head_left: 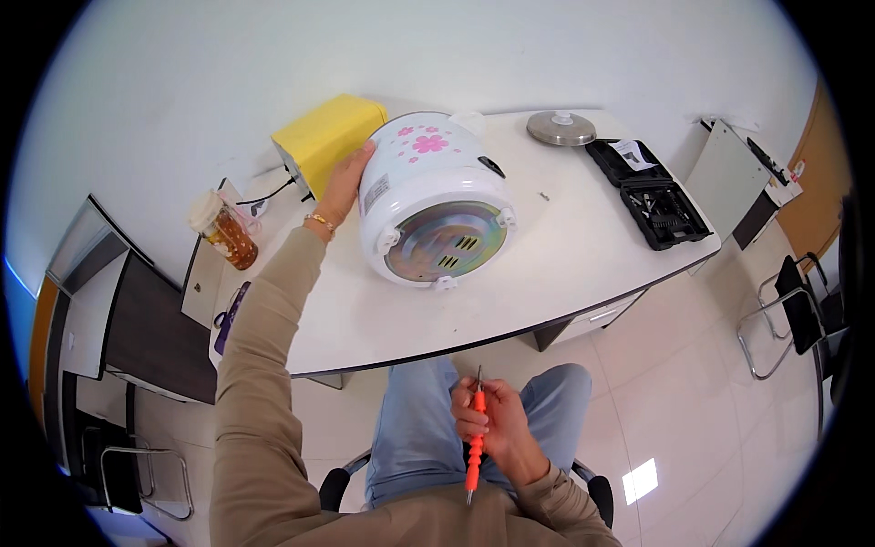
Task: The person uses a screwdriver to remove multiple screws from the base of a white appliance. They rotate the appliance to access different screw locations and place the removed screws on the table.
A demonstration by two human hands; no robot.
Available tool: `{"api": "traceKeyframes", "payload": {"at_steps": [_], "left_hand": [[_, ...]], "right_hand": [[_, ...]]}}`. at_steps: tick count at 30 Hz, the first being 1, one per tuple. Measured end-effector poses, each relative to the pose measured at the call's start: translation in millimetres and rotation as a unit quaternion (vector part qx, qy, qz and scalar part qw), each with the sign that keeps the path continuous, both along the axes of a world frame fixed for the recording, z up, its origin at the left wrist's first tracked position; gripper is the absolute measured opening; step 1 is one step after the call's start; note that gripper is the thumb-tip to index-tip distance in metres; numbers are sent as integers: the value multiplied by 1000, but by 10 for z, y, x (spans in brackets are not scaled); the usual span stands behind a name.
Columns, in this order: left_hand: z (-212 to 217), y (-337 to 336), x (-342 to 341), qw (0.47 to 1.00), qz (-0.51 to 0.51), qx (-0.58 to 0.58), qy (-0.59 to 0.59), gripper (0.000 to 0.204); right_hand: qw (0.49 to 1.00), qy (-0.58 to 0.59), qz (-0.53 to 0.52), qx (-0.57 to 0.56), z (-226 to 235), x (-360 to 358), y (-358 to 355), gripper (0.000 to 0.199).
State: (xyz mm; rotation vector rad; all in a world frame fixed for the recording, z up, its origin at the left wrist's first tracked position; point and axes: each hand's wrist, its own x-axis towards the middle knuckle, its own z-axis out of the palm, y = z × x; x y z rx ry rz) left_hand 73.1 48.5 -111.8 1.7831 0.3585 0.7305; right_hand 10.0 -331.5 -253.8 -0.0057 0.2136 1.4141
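White curved desk (565, 264) against a pale wall, seen from the head camera: white flower-printed rice cooker (436, 196) tipped on its side, shiny metal base with vents facing the seated person, yellow box (328, 135) touching behind it, steel lid (561, 128) and open black tool case (649, 193) well apart to the right. Left hand (344, 180) laid flat on the cooker's rounded side, fingers spread, steadying it; right hand (492, 427) over the lap, fingers pinching an orange screwdriver (475, 442). Probably bulky, smooth, prone to rolling; best gripped around the body.
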Motion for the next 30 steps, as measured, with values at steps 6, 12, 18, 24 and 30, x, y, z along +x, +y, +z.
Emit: {"api": "traceKeyframes", "payload": {"at_steps": [6,12,18,24,30], "left_hand": [[63,-200,109,999,40,8,-16,61],[455,-286,295,986,62,121,95,69],[833,-554,427,957,48,191,214,67],[705,-571,432,921,30,388,7,37],[689,-862,80,929,-166,331,-19,29]], "right_hand": [[997,-28,60,-36,80,-374,-163,24],[982,-101,87,-136,485,-639,-376,32],[987,-142,12,-73,615,-396,-408,38],[939,-323,-83,-83,1210,226,-180,39],[891,-442,-71,-79,1556,580,3,39]]}}
